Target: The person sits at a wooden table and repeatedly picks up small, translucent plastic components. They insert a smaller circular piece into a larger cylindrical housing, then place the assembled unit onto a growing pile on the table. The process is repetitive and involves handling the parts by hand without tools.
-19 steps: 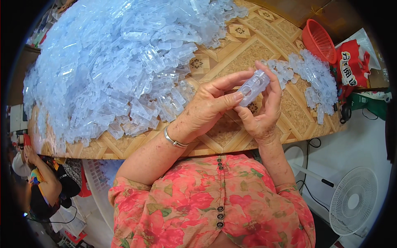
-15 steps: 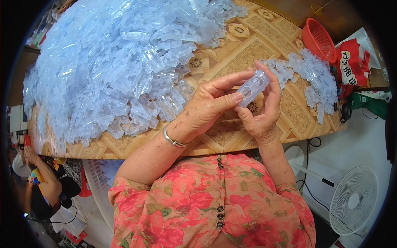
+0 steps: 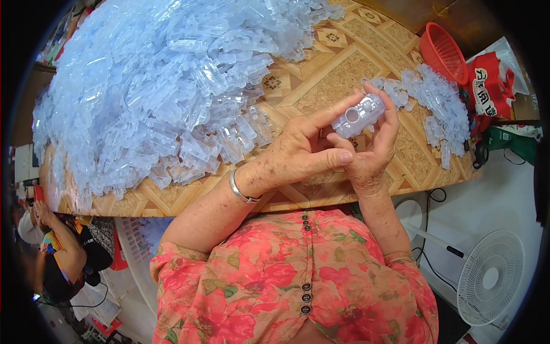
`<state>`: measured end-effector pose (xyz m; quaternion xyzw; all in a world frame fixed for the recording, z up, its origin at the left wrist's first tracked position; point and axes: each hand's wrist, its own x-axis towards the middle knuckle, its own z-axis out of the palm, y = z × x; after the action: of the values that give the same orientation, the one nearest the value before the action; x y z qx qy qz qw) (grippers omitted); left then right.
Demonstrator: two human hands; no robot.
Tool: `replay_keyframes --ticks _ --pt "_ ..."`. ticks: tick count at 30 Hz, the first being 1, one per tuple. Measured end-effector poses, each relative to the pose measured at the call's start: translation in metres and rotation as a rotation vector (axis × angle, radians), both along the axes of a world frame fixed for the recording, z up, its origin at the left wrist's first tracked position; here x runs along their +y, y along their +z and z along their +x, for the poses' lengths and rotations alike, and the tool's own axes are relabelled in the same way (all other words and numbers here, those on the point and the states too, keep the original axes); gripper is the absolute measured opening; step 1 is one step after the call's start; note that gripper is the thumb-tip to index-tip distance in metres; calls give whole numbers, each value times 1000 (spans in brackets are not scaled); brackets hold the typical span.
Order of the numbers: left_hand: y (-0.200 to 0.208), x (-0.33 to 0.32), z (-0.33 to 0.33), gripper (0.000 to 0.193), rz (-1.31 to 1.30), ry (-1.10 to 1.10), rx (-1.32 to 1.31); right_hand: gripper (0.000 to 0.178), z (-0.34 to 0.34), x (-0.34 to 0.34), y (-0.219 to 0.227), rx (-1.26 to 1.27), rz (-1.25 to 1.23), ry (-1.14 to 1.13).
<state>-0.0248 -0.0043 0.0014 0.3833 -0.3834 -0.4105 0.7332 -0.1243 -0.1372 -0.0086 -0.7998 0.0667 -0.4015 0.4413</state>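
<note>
A clear plastic housing (image 3: 359, 116), a small oblong piece with a round hole, is held tilted above the table. My right hand (image 3: 375, 149) grips it, the thumb at its near left end and the fingers along its far right side. Stretched out beside it, my left hand (image 3: 301, 149) touches the far edge with the index finger; its thumb is lifted off and points right. To the left lies a large heap of similar clear plastic pieces (image 3: 154, 97). A smaller pile of clear plastic pieces (image 3: 441, 103) sits right of my hands.
The wood-patterned table (image 3: 344, 60) curves around in front of me. At its right edge stand a red plastic basket (image 3: 444, 54) and a red bag (image 3: 490, 86). A white fan (image 3: 490, 278) is at lower right. Another person's arm (image 3: 66, 249) shows at far left.
My left thumb has come off the plastic housing and stretched out to the right. The housing has turned and moved slightly right with my right hand.
</note>
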Motion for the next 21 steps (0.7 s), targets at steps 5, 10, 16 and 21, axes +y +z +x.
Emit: replay_keyframes --ticks 5,10,16,21 --pt "-4 2 4 60 157 103 -164 87 1 3 -2 80 -103 -61" --pt "-2 2 6 55 165 60 -104 91 -3 3 6 117 -170 -88" --pt "1 3 8 53 93 -114 275 94 -4 4 5 126 -21 -63" --pt "8 4 7 55 88 -80 313 96 -6 -1 11 98 -62 73"
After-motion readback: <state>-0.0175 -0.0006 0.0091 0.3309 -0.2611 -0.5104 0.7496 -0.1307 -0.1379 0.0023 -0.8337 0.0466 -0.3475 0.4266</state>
